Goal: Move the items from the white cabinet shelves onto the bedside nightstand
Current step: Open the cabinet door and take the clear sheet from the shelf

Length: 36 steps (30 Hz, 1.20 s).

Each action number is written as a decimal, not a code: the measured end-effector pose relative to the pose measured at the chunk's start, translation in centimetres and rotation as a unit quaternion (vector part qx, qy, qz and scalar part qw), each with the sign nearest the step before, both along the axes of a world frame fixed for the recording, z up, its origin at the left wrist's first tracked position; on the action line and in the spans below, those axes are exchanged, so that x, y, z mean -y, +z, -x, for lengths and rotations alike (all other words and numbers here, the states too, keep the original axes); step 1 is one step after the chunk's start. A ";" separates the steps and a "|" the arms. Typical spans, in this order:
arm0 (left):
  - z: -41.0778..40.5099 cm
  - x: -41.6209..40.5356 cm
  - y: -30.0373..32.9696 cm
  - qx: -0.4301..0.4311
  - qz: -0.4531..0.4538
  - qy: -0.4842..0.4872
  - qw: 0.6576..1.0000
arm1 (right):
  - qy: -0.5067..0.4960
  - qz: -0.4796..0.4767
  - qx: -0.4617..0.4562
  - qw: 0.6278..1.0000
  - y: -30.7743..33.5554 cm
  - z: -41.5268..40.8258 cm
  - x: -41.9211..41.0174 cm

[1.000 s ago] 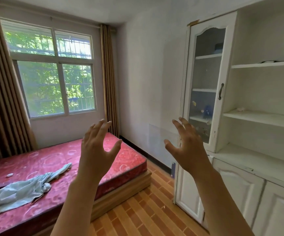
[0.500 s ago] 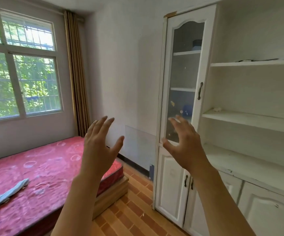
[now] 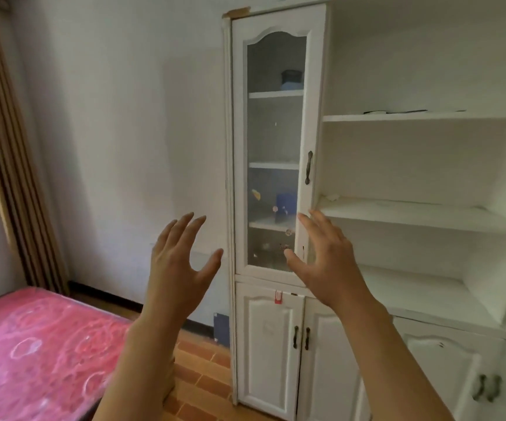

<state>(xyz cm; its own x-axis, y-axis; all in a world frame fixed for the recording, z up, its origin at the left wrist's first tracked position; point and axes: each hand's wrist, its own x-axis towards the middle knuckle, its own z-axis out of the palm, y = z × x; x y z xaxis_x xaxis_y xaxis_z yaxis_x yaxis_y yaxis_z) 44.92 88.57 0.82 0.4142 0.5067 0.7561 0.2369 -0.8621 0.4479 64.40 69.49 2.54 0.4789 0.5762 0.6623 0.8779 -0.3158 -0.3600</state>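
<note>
A tall white cabinet [image 3: 315, 86] fills the right half of the view. Its narrow glass door [image 3: 271, 132] is closed, with a dark handle [image 3: 308, 167]. Behind the glass, a dark box [image 3: 291, 78] sits on the top shelf and a blue item [image 3: 286, 207] on a lower shelf. On the open shelves lie a small white scrap [image 3: 332, 196] and flat dark things [image 3: 394, 111]. My left hand [image 3: 179, 268] is raised with fingers spread, left of the door. My right hand [image 3: 324, 262] is spread in front of the door's lower right corner. Both hold nothing. No nightstand is in view.
A bed with a red patterned mattress [image 3: 39, 350] lies at the lower left. Brown curtains [image 3: 9, 147] hang at the left edge. Closed lower cabinet doors [image 3: 270, 354] stand below the glass door. A blue panel [image 3: 221, 328] leans by the wall. The floor is orange tile [image 3: 197, 369].
The view has swung right, away from the window and bed, and closer to the cabinet. Both raised hands now sit in front of the glass door area.
</note>
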 end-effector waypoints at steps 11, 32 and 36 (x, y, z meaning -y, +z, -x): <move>-9.5 -5.3 -2.1 -0.004 0.009 -0.105 0.994 | -0.079 0.030 0.007 0.996 -1.3 -5.3 -2.1; -35.3 -6.2 -0.5 -0.012 -0.004 -0.089 0.996 | -0.038 -0.009 -0.007 0.999 -1.3 -31.8 -5.2; -39.3 -6.0 -0.7 -0.015 -0.004 -0.073 0.997 | -0.026 -0.007 -0.014 1.000 -1.7 -36.3 -5.4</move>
<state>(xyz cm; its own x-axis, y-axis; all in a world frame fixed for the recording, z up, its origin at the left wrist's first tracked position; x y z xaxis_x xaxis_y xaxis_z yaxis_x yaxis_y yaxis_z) 84.18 94.61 0.14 0.5051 0.4334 0.7464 0.1213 -0.8919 0.4357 100.66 74.94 0.88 0.5263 0.5410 0.6560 0.8500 -0.3551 -0.3891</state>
